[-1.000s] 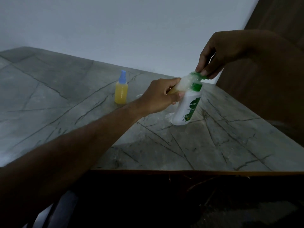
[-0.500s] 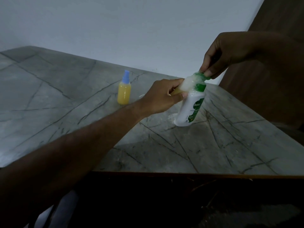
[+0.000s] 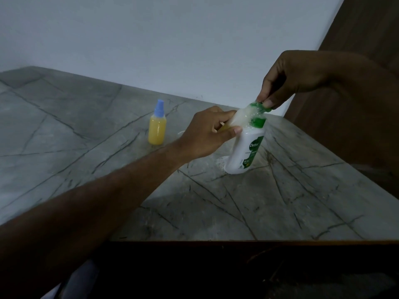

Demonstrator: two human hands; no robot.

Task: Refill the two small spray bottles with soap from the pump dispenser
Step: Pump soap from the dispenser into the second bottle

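Left grip (image 3: 207, 131): my fingers clamp the small, light, foam-slick clear spray bottle (image 3: 236, 120).
Right grip (image 3: 287, 79): my fingertips pinch the white dispenser's green pump head (image 3: 260, 106).

Both forearms are bare to the frame edge; no sleeve, watch, ring or glove is visible on the left hand (image 3: 207, 134) or the right hand (image 3: 289, 76). Fingernails are short and unpainted.
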